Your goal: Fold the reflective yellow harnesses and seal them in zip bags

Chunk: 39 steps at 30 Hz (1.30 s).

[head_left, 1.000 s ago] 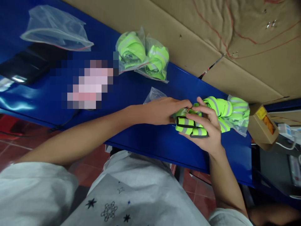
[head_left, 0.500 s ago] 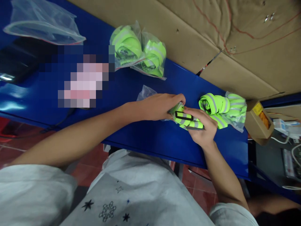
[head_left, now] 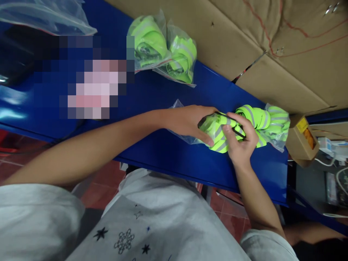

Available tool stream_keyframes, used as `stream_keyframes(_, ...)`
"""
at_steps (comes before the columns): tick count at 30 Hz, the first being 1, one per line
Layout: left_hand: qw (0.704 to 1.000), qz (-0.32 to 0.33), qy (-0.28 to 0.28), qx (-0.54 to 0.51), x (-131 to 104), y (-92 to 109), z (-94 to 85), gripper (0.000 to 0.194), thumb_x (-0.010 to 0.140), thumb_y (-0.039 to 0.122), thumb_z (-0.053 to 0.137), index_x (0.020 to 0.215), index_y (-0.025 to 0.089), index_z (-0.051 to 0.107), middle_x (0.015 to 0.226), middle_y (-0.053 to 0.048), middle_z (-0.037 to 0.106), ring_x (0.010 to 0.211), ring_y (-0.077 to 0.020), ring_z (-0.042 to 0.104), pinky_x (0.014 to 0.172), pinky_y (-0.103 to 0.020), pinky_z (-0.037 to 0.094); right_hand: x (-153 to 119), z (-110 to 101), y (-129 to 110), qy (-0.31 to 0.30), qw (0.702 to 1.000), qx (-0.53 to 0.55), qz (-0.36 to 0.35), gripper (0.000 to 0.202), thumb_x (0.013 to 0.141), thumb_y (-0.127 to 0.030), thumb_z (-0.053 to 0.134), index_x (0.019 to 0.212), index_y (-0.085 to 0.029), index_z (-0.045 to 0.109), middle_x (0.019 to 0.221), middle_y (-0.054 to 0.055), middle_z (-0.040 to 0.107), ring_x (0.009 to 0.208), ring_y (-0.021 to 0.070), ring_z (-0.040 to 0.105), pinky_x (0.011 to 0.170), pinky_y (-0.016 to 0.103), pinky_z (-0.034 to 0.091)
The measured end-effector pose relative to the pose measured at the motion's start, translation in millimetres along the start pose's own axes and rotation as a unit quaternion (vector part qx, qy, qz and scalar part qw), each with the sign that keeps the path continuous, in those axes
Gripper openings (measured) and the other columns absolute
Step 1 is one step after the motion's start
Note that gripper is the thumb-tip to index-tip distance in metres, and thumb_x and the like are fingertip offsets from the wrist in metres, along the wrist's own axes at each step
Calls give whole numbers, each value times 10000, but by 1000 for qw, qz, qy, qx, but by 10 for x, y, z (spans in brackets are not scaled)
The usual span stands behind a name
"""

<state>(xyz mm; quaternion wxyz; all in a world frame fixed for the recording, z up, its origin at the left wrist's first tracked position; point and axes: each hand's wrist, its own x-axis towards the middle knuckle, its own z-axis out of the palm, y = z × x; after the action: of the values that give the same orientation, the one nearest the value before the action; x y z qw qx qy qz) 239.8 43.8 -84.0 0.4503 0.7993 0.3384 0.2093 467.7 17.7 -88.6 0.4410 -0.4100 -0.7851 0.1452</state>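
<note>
A rolled bundle of neon yellow-green reflective strap (head_left: pixel 221 143) with grey stripes and black buckle parts is between my two hands, over the blue table. My right hand (head_left: pixel 244 141) grips its right side, thumb on top and fingers over the far edge. My left hand (head_left: pixel 187 121) curls round the bundle's left end, holding a clear plastic bag (head_left: pixel 186 137). Clear film lies over that left end; the rest of the bag spreads under and behind my left hand. Beyond my right hand sits another rolled reflective strap (head_left: pixel 257 116), partly hidden, beside a bagged one (head_left: pixel 280 123).
Two bagged reflective strap rolls (head_left: pixel 149 40) lie at the table's back edge against cardboard (head_left: pixel 223 43). Another clear bag (head_left: pixel 49 16) lies at the far left, near a dark object. A small cardboard box (head_left: pixel 301 141) stands at the right end, with cables and white devices beyond.
The bundle has turned and its left end now sits in the bag's film. My left thumb has come down to its near side, and my right thumb now presses on top.
</note>
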Motion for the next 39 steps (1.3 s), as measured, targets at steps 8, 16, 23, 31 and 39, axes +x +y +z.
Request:
stream_keyframes(8,998,-2,7,-55,41,-109,-29,472,836,505,712,1163,165,722,937,0,716,803,-138,611,694,-229,372,4,27,128,-5,999,54,-2,83,904,-256,732,980,-225,743,966,34,780,915,207,746,843,390,605)
stream_keyframes(16,999,-5,12,-45,30,-66,-7,497,863,505,699,1215,157,734,830,-5,702,692,-118,552,670,-235,342,1,-66,48,-26,996,-8,-88,219,834,-319,841,1019,-239,757,886,35,770,787,206,722,715,374,591)
stream_keyframes(23,999,30,-20,-19,9,58,72,328,886,470,707,987,161,751,730,25,647,661,-112,532,643,-243,308,-26,-96,-105,-42,994,-28,-98,102,817,-231,830,845,-229,733,786,1,765,619,155,676,571,306,547)
stream_keyframes(31,1000,27,-7,-7,38,99,153,333,879,479,726,778,168,660,589,63,490,566,-95,410,616,-270,263,33,-97,-123,-110,993,-32,-11,138,878,-265,748,786,-212,660,669,-36,649,557,103,575,521,255,455)
stream_keyframes(39,997,-18,48,-53,14,144,79,321,864,484,727,797,170,729,590,56,418,591,-95,359,591,-275,222,58,-183,2,-138,990,43,-8,54,883,-222,748,928,-231,721,878,5,745,774,159,703,692,294,573)
